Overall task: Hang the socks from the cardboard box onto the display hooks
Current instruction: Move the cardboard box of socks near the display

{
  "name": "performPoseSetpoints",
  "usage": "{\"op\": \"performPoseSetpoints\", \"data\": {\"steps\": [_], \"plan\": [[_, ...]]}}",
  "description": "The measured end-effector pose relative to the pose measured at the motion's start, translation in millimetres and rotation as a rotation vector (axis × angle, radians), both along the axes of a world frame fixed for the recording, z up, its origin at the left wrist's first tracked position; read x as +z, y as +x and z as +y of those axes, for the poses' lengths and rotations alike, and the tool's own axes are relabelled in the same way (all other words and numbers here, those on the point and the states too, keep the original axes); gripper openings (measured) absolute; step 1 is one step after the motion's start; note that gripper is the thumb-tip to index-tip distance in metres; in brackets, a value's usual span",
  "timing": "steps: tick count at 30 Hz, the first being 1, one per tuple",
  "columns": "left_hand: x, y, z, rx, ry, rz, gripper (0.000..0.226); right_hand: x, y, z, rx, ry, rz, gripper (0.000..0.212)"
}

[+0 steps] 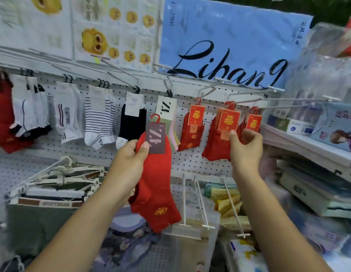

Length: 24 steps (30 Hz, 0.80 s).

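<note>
One pair of red socks [155, 189] is gripped at its grey card [156, 141] by the left hand [129, 160], thumb pressed on the card, before the middle of the pegboard [190, 163], not yet hung. Toward the pegboard's right edge, the right hand [247, 148] is raised with curled fingers; its thumb touches a hanging bundle of red socks [215, 146] under a display hook [331, 98]. Whether that bundle is pinched cannot be told.

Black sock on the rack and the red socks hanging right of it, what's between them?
In the head view, pastel socks with a white tag hang there, partly behind the held sock.
</note>
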<state>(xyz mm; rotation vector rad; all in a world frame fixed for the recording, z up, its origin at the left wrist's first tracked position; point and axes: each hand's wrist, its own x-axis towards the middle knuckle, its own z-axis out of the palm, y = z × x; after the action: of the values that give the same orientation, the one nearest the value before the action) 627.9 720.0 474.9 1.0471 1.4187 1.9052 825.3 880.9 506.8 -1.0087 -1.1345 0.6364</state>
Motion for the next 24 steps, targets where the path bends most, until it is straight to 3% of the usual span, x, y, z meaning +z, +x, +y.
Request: {"op": "performPoseSetpoints", "data": {"steps": [8,10,19,24], "plan": [[3.9,-58.8,-40.1,0.085,0.076,-0.076,0.019,-11.4,-111.2,-112.3,0.636,-0.016,-0.172,0.023],[9.0,-114.3,-71.1,0.107,0.107,-0.077,0.018,-9.6,-182.6,-144.9,0.744,-0.035,-0.145,0.021],[21.7,-262.6,-146.9,0.152,0.079,0.12,0.016,-8.5,-358.4,-229.1,0.896,0.012,-0.072,0.017],[13.0,-352.2,-187.4,0.191,0.001,0.169,0.02,-24.0,-439.5,-257.1,0.932,-0.002,-0.06,0.027]]}}
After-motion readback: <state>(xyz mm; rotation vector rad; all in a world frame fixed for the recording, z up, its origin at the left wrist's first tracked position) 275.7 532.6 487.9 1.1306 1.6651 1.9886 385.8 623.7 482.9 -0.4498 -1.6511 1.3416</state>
